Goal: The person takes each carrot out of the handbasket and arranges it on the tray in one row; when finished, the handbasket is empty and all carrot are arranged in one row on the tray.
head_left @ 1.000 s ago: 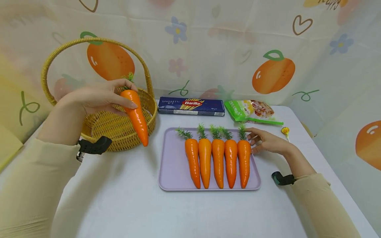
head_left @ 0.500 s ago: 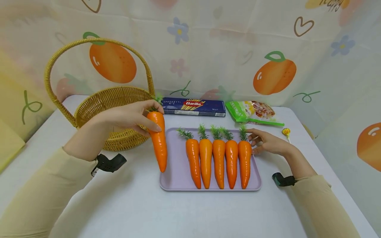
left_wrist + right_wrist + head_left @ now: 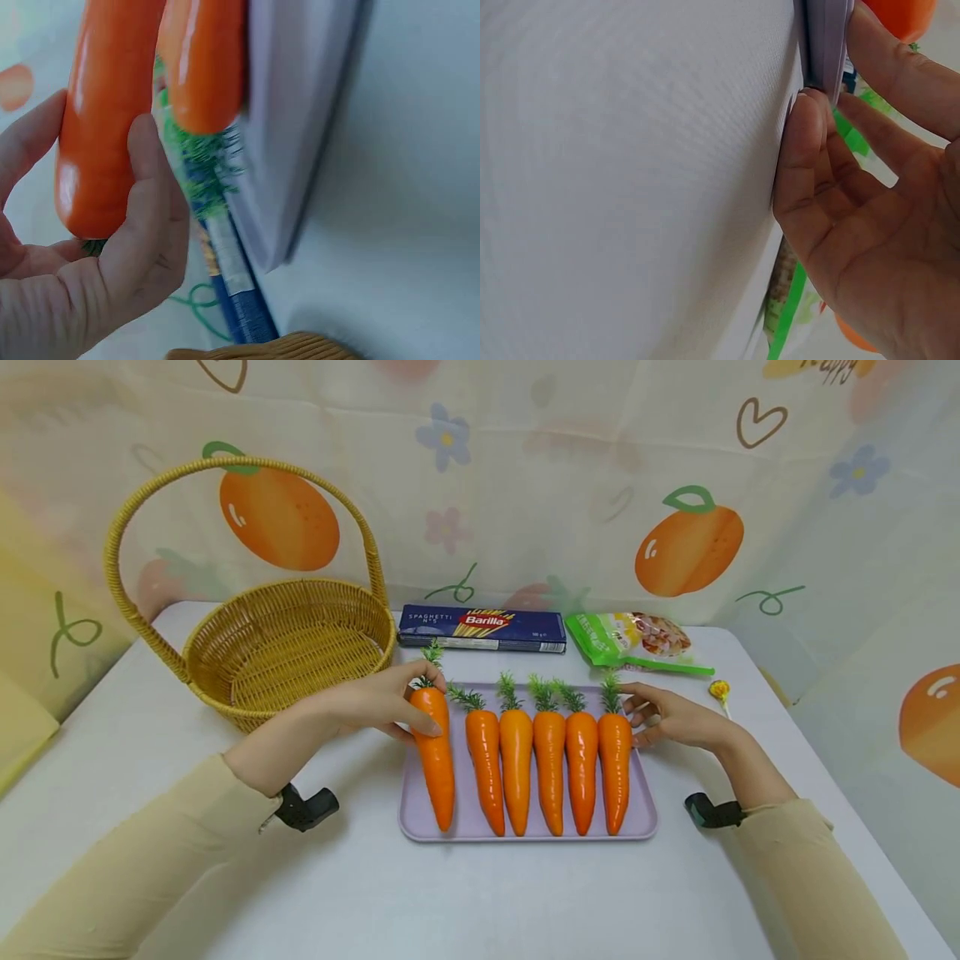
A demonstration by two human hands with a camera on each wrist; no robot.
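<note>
My left hand (image 3: 382, 703) grips an orange carrot (image 3: 435, 760) near its leafy top, the tip pointing down over the left part of the lilac tray (image 3: 468, 797). In the left wrist view, thumb and fingers close around the thick end of this carrot (image 3: 109, 127). Several more carrots (image 3: 550, 768) lie side by side on the tray, green tops toward the back. At the tray's right edge, my right hand (image 3: 675, 718) pinches the rim; the right wrist view shows its thumb on the tray (image 3: 829, 45) and the other fingers low at its side.
A wicker basket (image 3: 300, 664) with a tall handle stands at the left, nothing inside it. Behind the tray lie a blue spaghetti box (image 3: 480, 628) and a green-and-white food bag (image 3: 637, 643). A yellow lollipop (image 3: 719, 690) rests near the right hand. A patterned curtain (image 3: 525, 485) hangs behind.
My left hand has carried the carrot from over the basket, rightward and down, to the left part of the tray. The right hand has stayed at the tray's right edge.
</note>
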